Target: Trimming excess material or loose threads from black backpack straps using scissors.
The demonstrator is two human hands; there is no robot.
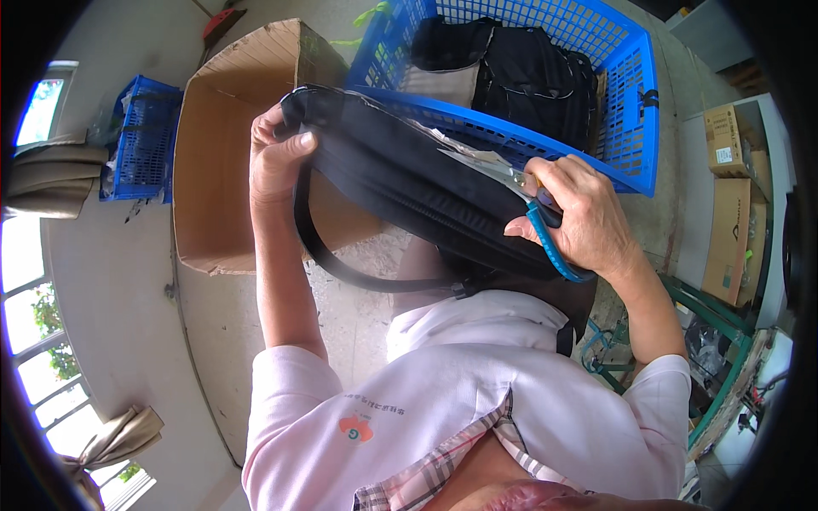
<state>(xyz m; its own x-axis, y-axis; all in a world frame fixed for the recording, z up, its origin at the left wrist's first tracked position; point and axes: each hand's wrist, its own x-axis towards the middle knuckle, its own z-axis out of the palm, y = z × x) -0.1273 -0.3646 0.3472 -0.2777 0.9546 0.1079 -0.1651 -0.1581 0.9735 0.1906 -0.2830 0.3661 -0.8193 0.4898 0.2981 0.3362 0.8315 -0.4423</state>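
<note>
A black fabric bag [400,183] with a long dark strap [328,264] stretches across my lap. My left hand [281,157] grips its left end, thumb on top and fingers curled around the edge. In my right hand [588,209] is a pair of scissors [498,172] with a blue-covered handle. Their blades point left and lie along the bag's upper edge, beside a ragged strip of pale material [443,140]. Whether the blades are parted around that strip I cannot tell. Part of the other handle is hidden by my right hand.
Just beyond the bag stands a blue plastic crate [635,128] holding more black fabric pieces [532,77]. An open cardboard box [226,179] is at the left, with a smaller blue crate [149,140] farther left. Cartons [728,230] and a green metal frame [724,366] stand at right.
</note>
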